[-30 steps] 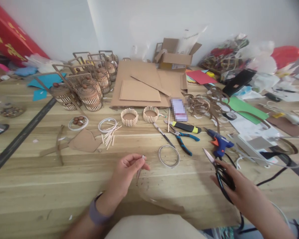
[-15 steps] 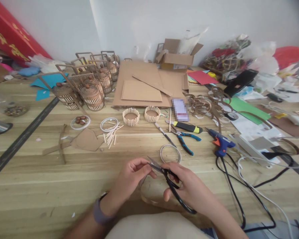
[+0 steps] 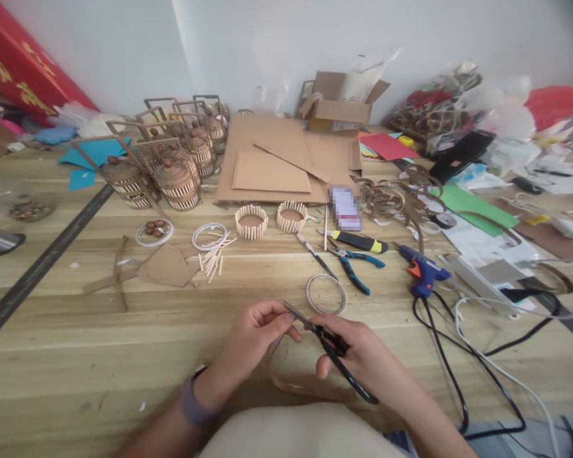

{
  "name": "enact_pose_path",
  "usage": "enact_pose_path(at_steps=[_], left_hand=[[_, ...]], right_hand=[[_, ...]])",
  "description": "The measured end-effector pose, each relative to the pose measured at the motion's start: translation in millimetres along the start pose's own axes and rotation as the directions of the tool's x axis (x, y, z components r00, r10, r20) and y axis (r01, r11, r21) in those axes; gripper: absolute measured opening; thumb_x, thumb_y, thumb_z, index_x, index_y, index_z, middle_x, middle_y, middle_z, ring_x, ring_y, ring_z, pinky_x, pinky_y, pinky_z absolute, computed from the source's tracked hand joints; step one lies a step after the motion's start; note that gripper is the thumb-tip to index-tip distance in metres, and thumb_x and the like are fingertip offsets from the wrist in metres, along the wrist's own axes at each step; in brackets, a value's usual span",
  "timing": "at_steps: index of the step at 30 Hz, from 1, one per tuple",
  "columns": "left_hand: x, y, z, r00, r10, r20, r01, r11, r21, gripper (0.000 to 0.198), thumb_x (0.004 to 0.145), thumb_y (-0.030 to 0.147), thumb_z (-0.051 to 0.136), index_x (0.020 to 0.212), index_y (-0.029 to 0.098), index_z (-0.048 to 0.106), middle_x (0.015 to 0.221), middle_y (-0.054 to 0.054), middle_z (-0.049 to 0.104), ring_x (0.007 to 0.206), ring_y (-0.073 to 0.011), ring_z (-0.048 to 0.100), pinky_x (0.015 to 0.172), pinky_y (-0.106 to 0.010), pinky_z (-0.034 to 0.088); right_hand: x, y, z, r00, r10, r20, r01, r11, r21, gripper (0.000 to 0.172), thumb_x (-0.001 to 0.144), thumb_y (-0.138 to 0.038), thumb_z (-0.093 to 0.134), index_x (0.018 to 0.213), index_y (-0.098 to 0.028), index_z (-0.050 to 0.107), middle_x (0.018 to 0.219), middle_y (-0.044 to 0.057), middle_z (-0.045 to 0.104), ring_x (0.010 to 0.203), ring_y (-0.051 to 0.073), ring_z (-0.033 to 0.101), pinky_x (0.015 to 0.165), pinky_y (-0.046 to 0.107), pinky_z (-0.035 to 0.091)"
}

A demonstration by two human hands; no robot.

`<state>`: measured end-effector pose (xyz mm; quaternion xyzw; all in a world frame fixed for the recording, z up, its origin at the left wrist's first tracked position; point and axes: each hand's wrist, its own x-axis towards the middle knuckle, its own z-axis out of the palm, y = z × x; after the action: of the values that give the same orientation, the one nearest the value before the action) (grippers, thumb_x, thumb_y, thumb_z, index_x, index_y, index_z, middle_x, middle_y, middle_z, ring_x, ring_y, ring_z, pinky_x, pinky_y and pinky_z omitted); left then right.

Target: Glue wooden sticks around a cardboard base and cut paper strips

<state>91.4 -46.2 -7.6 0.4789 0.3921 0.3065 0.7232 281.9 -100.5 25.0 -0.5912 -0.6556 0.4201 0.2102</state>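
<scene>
My left hand (image 3: 255, 331) is closed in a pinch on a thin strip (image 3: 274, 346) that hangs down from my fingers over the wooden table (image 3: 124, 356). My right hand (image 3: 358, 353) grips black-handled scissors (image 3: 325, 340), whose blades point left and meet my left fingertips. A curved cardboard strip (image 3: 305, 386) lies on the table just below both hands. A white ring (image 3: 326, 293) lies just beyond them.
Blue pliers (image 3: 353, 267), a yellow-black knife (image 3: 358, 242), a blue glue gun (image 3: 423, 272) with black cables (image 3: 439, 356) lie to the right. Two stick rings (image 3: 270, 219), loose sticks (image 3: 212, 259), cardboard sheets (image 3: 272, 165) and small woven baskets (image 3: 172, 172) stand farther back.
My right hand brought the scissors from the right side of the table over to my left hand. The blades now touch the strip pinched in my left fingers.
</scene>
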Motion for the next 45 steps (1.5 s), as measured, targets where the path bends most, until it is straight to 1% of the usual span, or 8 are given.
enact_pose_path(at_steps=[4, 9, 12, 17, 20, 28, 37, 45], left_hand=[[0, -3, -0.1, 1.000, -0.016, -0.012, 0.016, 0.999, 0.049, 0.031, 0.079, 0.048, 0.067, 0.079, 0.018, 0.067, 0.054, 0.001, 0.062, 0.052, -0.0121, 0.050, 0.056, -0.024, 0.036], [0, 0, 0.3, 1.000, -0.023, -0.011, 0.024, 0.992, 0.127, 0.032, 0.078, 0.050, 0.065, 0.076, 0.018, 0.065, 0.056, 0.002, 0.060, 0.055, -0.0128, 0.051, 0.057, -0.025, 0.036], [-1, 2, 0.9, 0.999, -0.031, -0.031, 0.035, 0.990, 0.136, 0.032, 0.078, 0.050, 0.065, 0.074, 0.018, 0.064, 0.055, 0.002, 0.059, 0.055, -0.0126, 0.050, 0.057, -0.024, 0.037], [-3, 3, 2.6, 0.999, -0.021, -0.050, 0.027, 0.993, 0.113, 0.028, 0.074, 0.045, 0.069, 0.070, 0.018, 0.064, 0.056, 0.003, 0.057, 0.055, -0.0122, 0.050, 0.055, -0.024, 0.039], [-4, 1, 3.5, 0.999, -0.011, -0.045, 0.017, 0.991, 0.131, 0.024, 0.072, 0.041, 0.071, 0.073, 0.018, 0.067, 0.063, 0.001, 0.061, 0.058, -0.0126, 0.052, 0.056, -0.023, 0.041], [-5, 0, 5.2, 0.999, 0.031, -0.031, -0.020, 0.951, 0.308, 0.013, 0.072, 0.031, 0.066, 0.067, 0.019, 0.067, 0.062, 0.001, 0.062, 0.059, -0.0136, 0.053, 0.056, -0.024, 0.038], [-7, 4, 5.7, 1.000, 0.007, 0.005, -0.009, 0.931, 0.366, 0.012, 0.074, 0.030, 0.065, 0.067, 0.020, 0.068, 0.063, 0.002, 0.063, 0.059, -0.0136, 0.053, 0.056, -0.024, 0.037], [-7, 5, 6.5, 1.000, -0.017, 0.025, 0.006, 0.923, 0.384, 0.012, 0.073, 0.029, 0.064, 0.069, 0.018, 0.068, 0.062, 0.003, 0.062, 0.058, -0.0120, 0.051, 0.055, -0.023, 0.036]], right_hand=[[0, 5, 0, 1.000, 0.009, -0.011, -0.008, 1.000, 0.023, 0.012, 0.079, -0.025, 0.062, 0.089, -0.020, 0.066, 0.062, -0.005, 0.063, 0.057, 0.014, 0.053, 0.055, 0.022, 0.039], [-5, 19, -2, 0.994, 0.013, -0.112, -0.006, 0.998, 0.069, 0.021, 0.080, -0.035, 0.064, 0.095, -0.021, 0.062, 0.060, -0.004, 0.066, 0.061, 0.017, 0.057, 0.060, 0.024, 0.045], [-9, 21, -13, 0.993, 0.014, -0.120, -0.014, 1.000, 0.001, 0.020, 0.084, -0.038, 0.059, 0.096, -0.021, 0.060, 0.060, -0.002, 0.066, 0.060, 0.018, 0.056, 0.059, 0.025, 0.046], [-13, 8, -39, 0.994, -0.097, -0.043, 0.083, 0.961, -0.263, 0.038, 0.076, -0.047, 0.073, 0.103, -0.022, 0.063, 0.082, 0.003, 0.066, 0.070, 0.019, 0.059, 0.064, 0.028, 0.047], [-13, -1, -47, 0.995, -0.074, 0.071, 0.094, 0.931, -0.352, 0.038, 0.074, -0.054, 0.075, 0.094, -0.023, 0.066, 0.073, -0.001, 0.060, 0.062, 0.017, 0.056, 0.057, 0.024, 0.041], [-8, -10, -53, 0.982, -0.044, 0.183, 0.125, 0.881, -0.457, 0.042, 0.069, -0.062, 0.075, 0.086, -0.024, 0.070, 0.061, -0.003, 0.059, 0.052, 0.015, 0.051, 0.049, 0.024, 0.030], [-7, -17, -60, 0.971, -0.020, 0.239, 0.161, 0.795, -0.585, 0.040, 0.068, -0.064, 0.074, 0.079, -0.025, 0.067, 0.057, -0.003, 0.064, 0.052, 0.018, 0.058, 0.049, 0.024, 0.027], [-7, -18, -64, 0.954, -0.053, 0.295, 0.215, 0.808, -0.548, 0.039, 0.070, -0.061, 0.075, 0.080, -0.024, 0.068, 0.073, 0.000, 0.073, 0.067, 0.024, 0.068, 0.053, 0.026, 0.032]])
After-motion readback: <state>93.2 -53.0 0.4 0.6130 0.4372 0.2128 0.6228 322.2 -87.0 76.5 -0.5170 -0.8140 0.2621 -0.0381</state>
